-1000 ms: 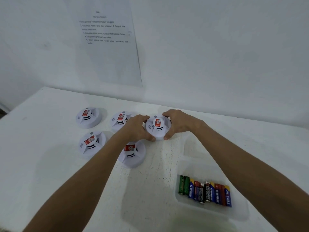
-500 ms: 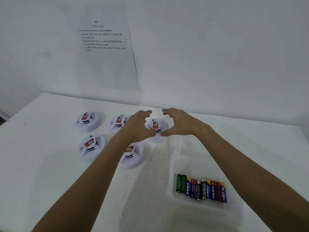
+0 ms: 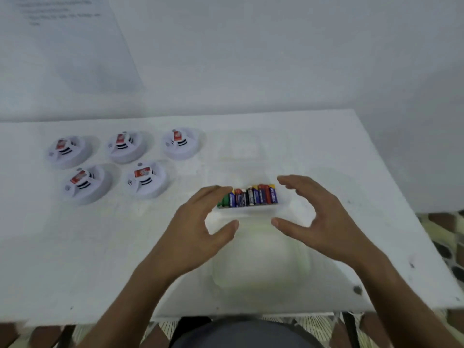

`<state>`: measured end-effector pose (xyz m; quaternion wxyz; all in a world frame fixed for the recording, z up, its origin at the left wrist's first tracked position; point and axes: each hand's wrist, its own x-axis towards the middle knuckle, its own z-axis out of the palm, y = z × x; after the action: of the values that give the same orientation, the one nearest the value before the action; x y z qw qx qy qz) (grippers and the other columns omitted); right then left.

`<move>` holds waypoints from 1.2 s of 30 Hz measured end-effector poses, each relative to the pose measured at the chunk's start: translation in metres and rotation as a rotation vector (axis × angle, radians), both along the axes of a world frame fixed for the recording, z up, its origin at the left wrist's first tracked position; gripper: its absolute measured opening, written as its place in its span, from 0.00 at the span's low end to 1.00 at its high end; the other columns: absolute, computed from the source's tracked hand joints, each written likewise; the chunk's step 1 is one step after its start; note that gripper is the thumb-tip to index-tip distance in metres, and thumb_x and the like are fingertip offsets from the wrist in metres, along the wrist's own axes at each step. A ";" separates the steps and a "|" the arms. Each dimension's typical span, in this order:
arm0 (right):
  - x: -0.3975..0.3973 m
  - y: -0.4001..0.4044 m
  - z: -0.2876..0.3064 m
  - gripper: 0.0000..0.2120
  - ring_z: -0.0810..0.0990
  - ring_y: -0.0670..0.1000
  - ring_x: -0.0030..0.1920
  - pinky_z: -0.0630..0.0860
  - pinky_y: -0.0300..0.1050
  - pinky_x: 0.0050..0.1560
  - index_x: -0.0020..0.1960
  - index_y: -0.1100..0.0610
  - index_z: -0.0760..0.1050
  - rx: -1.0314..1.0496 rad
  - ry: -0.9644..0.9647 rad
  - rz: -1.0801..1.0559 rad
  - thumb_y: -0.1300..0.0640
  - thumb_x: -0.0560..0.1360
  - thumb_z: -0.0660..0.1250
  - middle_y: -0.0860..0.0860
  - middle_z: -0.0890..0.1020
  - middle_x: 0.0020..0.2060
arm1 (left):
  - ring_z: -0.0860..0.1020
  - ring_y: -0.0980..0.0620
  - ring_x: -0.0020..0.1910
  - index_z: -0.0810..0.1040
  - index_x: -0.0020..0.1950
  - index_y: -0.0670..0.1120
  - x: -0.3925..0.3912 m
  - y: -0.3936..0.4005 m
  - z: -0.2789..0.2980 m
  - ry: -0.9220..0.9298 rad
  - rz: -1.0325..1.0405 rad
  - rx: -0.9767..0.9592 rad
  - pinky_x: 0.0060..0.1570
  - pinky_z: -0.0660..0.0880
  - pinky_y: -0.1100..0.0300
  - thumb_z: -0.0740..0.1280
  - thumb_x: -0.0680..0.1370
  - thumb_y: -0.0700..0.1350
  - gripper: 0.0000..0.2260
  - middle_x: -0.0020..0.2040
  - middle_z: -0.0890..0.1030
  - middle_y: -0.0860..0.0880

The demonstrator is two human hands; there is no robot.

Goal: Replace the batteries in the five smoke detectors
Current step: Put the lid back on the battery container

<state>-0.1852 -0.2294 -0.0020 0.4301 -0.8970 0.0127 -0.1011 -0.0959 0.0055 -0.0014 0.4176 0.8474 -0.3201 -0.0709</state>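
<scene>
Hands (image 3: 198, 229) (image 3: 324, 219) apart, uncurled | flanking battery tray (image 3: 248, 211) | near table edge (image 3: 251, 313)

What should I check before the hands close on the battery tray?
1. Left hand free, fingers open: ok.
2. Right hand free, fingers open: ok.
3. Hands flank the tray, one on each side: ok.
4. Batteries lined up in the tray: ok.
5. All five smoke detectors on the table, clear of the hands: ok.
6. Hands touching the tray: cannot tell, picture blurred.
</scene>
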 end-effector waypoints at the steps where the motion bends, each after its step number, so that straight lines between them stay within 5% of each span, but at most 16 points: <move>1: -0.015 0.001 -0.007 0.30 0.72 0.39 0.65 0.66 0.28 0.64 0.69 0.43 0.70 -0.008 -0.003 -0.036 0.49 0.69 0.76 0.35 0.73 0.63 | 0.73 0.64 0.60 0.73 0.67 0.56 -0.008 0.002 -0.005 -0.002 0.009 -0.004 0.58 0.72 0.66 0.71 0.72 0.52 0.23 0.61 0.74 0.63; 3: -0.040 0.004 -0.020 0.30 0.69 0.36 0.66 0.63 0.25 0.63 0.69 0.40 0.68 -0.040 0.043 -0.114 0.46 0.70 0.75 0.33 0.70 0.64 | 0.73 0.65 0.59 0.73 0.67 0.57 -0.022 0.008 -0.016 -0.018 0.041 0.010 0.57 0.72 0.69 0.70 0.72 0.54 0.23 0.60 0.75 0.62; 6: -0.062 0.006 -0.042 0.34 0.65 0.42 0.70 0.63 0.38 0.67 0.72 0.39 0.65 -0.076 0.175 -0.171 0.42 0.69 0.75 0.39 0.67 0.68 | 0.71 0.64 0.60 0.71 0.68 0.57 -0.034 0.019 -0.032 -0.007 0.095 0.088 0.61 0.71 0.63 0.72 0.71 0.59 0.27 0.62 0.73 0.59; 13: -0.079 0.026 -0.050 0.51 0.54 0.47 0.75 0.59 0.56 0.75 0.77 0.42 0.55 -0.058 0.401 -0.135 0.41 0.62 0.80 0.44 0.59 0.76 | 0.48 0.54 0.77 0.50 0.77 0.61 -0.047 0.028 -0.050 0.202 -0.062 0.407 0.75 0.52 0.50 0.78 0.57 0.66 0.56 0.79 0.49 0.54; 20: -0.082 0.048 -0.040 0.51 0.61 0.50 0.72 0.61 0.49 0.71 0.77 0.45 0.56 -0.056 0.333 -0.180 0.50 0.62 0.82 0.45 0.63 0.75 | 0.52 0.54 0.76 0.46 0.78 0.58 -0.056 0.032 -0.044 0.140 -0.052 0.337 0.73 0.53 0.57 0.78 0.62 0.61 0.55 0.78 0.53 0.53; 25: -0.111 0.058 -0.003 0.49 0.63 0.32 0.61 0.61 0.30 0.61 0.72 0.33 0.54 -0.071 0.211 -0.159 0.47 0.62 0.82 0.21 0.61 0.63 | 0.52 0.62 0.74 0.43 0.75 0.66 -0.075 0.055 0.003 0.028 -0.096 0.275 0.69 0.55 0.63 0.77 0.61 0.63 0.53 0.75 0.53 0.62; 28: -0.097 0.049 0.024 0.48 0.64 0.28 0.61 0.61 0.22 0.58 0.72 0.31 0.56 -0.056 0.131 -0.146 0.43 0.62 0.81 0.21 0.61 0.63 | 0.52 0.72 0.66 0.45 0.72 0.67 -0.063 0.052 0.037 -0.047 -0.078 0.208 0.62 0.52 0.75 0.78 0.61 0.62 0.51 0.66 0.53 0.74; 30: -0.065 0.034 0.036 0.47 0.65 0.33 0.66 0.63 0.27 0.64 0.74 0.36 0.59 -0.035 0.069 -0.139 0.42 0.62 0.80 0.29 0.64 0.70 | 0.55 0.73 0.65 0.51 0.74 0.64 -0.036 0.036 0.048 -0.049 -0.031 0.139 0.61 0.53 0.80 0.79 0.61 0.59 0.51 0.65 0.53 0.75; 33: 0.002 0.003 0.042 0.45 0.64 0.38 0.70 0.67 0.36 0.68 0.75 0.42 0.61 0.022 0.027 -0.106 0.46 0.64 0.80 0.37 0.65 0.73 | 0.63 0.60 0.70 0.55 0.76 0.59 0.018 0.003 0.053 0.013 0.060 0.055 0.68 0.64 0.61 0.81 0.60 0.57 0.51 0.73 0.60 0.64; 36: 0.067 -0.027 0.033 0.46 0.64 0.45 0.73 0.66 0.51 0.73 0.76 0.41 0.59 0.071 0.074 -0.084 0.47 0.65 0.80 0.40 0.64 0.74 | 0.66 0.55 0.68 0.54 0.77 0.58 0.068 -0.026 0.047 0.045 0.117 0.017 0.64 0.66 0.59 0.81 0.60 0.55 0.52 0.76 0.61 0.55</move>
<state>-0.1186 -0.2565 0.0307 0.4562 -0.8830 0.0700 -0.0852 -0.0277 -0.0208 0.0460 0.4208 0.8665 -0.2598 -0.0682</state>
